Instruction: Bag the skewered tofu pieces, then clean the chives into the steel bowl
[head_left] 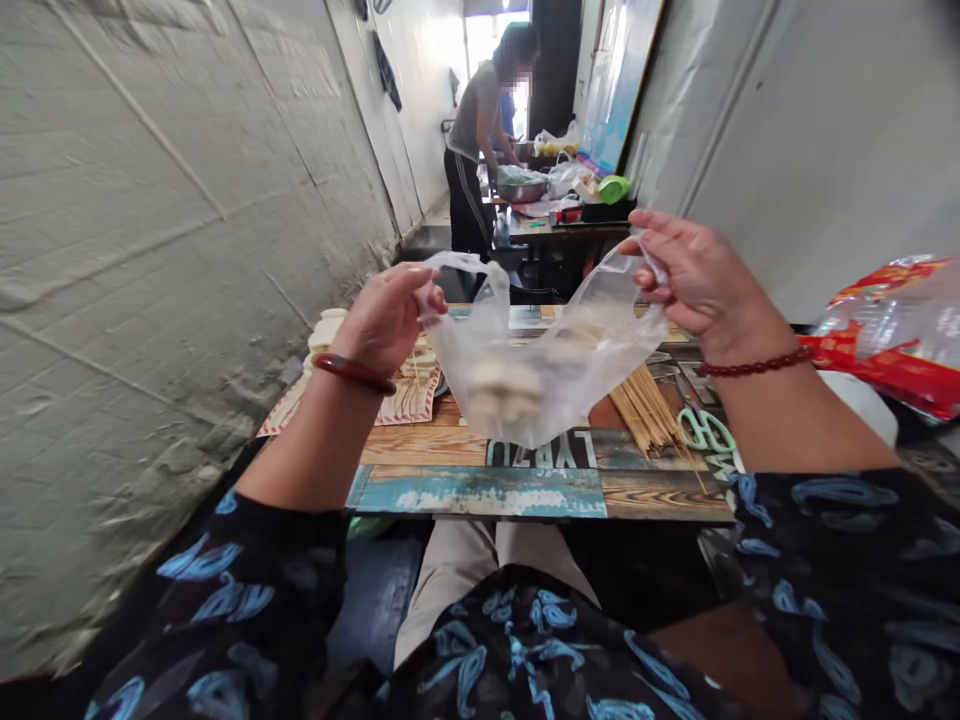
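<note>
You've got the clear plastic bag [562, 390] up by its handles, one per side, mouth pulled wide over the desk [480, 490]. Left hand [394, 315] pinches one handle between thumb and curled fingers; right hand [686, 275] grips the other, a bit higher, thumb side against the plastic, index reaching out past it. Bag sags in the middle between your hands, with pale rounded lumps [506, 390] sitting low inside (plastic is cloudy, so can't tell what they are or how many). Its bottom hangs in front of the printed lettering on the desk; can't tell if it touches. Right of the bag: a loose bundle of thin wooden sticks [649, 410], then scissors [705, 430] with pale green handles just beside them, near your right forearm. Left, partly behind your left hand and wrist: rows of pale pieces on sticks [409, 395] lying on a sheet with a red-striped edge. Far right, beyond your right wrist, a red and clear plastic package [892, 340]. Further back, a person [476, 120] in striped dark trousers leans over another table [555, 232], arms near a metal bowl [521, 190], with more bags and a bright green item [613, 188] around it.
</note>
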